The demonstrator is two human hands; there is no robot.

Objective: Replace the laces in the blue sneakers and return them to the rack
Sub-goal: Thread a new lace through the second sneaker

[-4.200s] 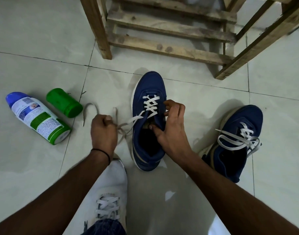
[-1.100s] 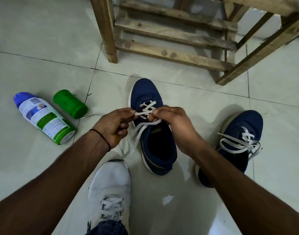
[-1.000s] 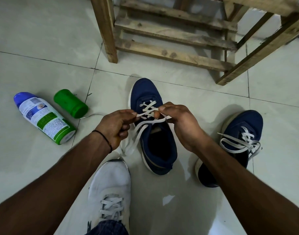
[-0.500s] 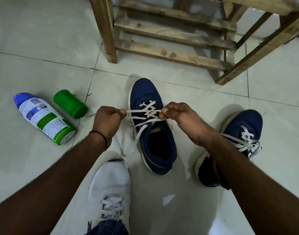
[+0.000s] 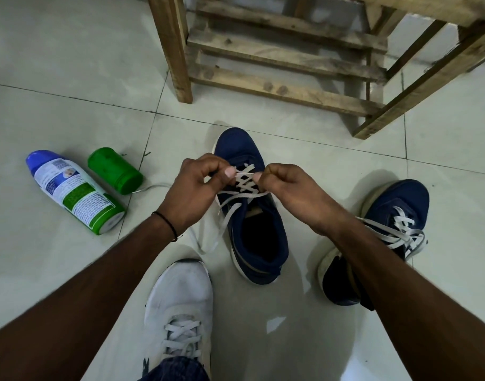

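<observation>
Floor (image 5: pixel 57 78) carries everything. Rack (image 5: pixel 277 86) stands toward its far edge. Sneaker (image 5: pixel 237 147) in work sits mid-floor, toe pointing at the rack and near it. Second sneaker (image 5: pixel 398 199) is toward the floor's right edge, laced but loose, heel partly hidden under the right forearm. White shoe (image 5: pixel 181 292), on the person's foot, is at the near edge, near the sneaker's heel. Can (image 5: pixel 73 192) and cap (image 5: pixel 113 170) lie on their sides toward the left edge, just beside each other. Left hand (image 5: pixel 193 193) and right hand (image 5: pixel 291 188) meet over the tongue, each with thumb and forefinger clamped on the lace (image 5: pixel 245 182) at the upper crossings. My read: mid-lacing, lower rows done, top rows not yet threaded, one tail slack off the sneaker's left side onto the floor. To do it well: snug from the toe row upward, one crossing at a time, not one big yank at the top. Keep the lace flat and flip out any twist before it goes through. Pull both sides equally so the tails end up the same length. Nothing pins the sneaker, so pull outward and level, or it'll likely slide or tip toward the hands. Thin strip near the cap: can't tell if it's this lace's end or a spare. Keep the slack tail out from under the white shoe. The rack step comes once both sneakers are tied.
</observation>
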